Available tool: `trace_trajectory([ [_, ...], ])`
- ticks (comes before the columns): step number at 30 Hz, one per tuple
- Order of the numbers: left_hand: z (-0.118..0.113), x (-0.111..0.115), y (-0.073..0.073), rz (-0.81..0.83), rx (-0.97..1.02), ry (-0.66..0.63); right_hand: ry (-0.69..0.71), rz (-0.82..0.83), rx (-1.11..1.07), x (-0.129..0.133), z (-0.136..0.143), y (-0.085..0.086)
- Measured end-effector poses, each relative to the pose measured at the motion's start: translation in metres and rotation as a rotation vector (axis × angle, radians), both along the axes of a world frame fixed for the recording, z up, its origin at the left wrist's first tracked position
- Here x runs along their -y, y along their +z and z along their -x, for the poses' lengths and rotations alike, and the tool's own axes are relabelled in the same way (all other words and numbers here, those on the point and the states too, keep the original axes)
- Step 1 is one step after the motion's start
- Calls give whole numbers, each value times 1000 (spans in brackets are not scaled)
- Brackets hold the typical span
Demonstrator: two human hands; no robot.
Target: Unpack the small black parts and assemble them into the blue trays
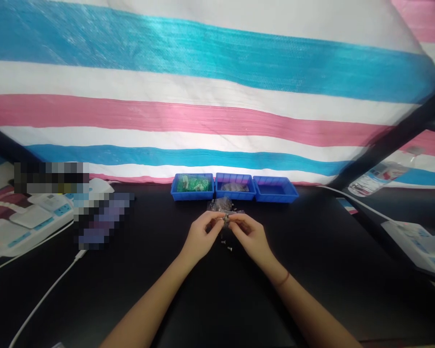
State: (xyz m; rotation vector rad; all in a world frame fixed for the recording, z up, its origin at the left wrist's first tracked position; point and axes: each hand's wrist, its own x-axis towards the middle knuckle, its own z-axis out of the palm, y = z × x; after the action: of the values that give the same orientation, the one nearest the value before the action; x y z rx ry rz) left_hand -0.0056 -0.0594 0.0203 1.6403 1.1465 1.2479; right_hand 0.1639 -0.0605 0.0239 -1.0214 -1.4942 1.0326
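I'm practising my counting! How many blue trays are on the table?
3. They sit side by side beyond the left hand and right hand: the left tray, with green packets inside, the middle tray and the right tray. None looks hidden.

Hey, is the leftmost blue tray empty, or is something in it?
Something's in it: the leftmost blue tray holds green packaging, visible inside its rim. What the packaging contains, I can't tell.

The piece (226,219) between left hand (202,235) and right hand (251,236) is too small to identify, and the rightmost power strip (408,241) is cut off.
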Motion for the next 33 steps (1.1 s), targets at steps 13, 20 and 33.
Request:
trace_trajectory([
  [13,6,-3,0,-186,-324,42,-179,127,17,-75,-12,20],
  [20,13,-2,-3,-301,-668,-86,-68,-113,613,-44,-39,2],
  [33,7,0,-16,-321,-787,-49,25,-209,731,-37,-46,0],
])
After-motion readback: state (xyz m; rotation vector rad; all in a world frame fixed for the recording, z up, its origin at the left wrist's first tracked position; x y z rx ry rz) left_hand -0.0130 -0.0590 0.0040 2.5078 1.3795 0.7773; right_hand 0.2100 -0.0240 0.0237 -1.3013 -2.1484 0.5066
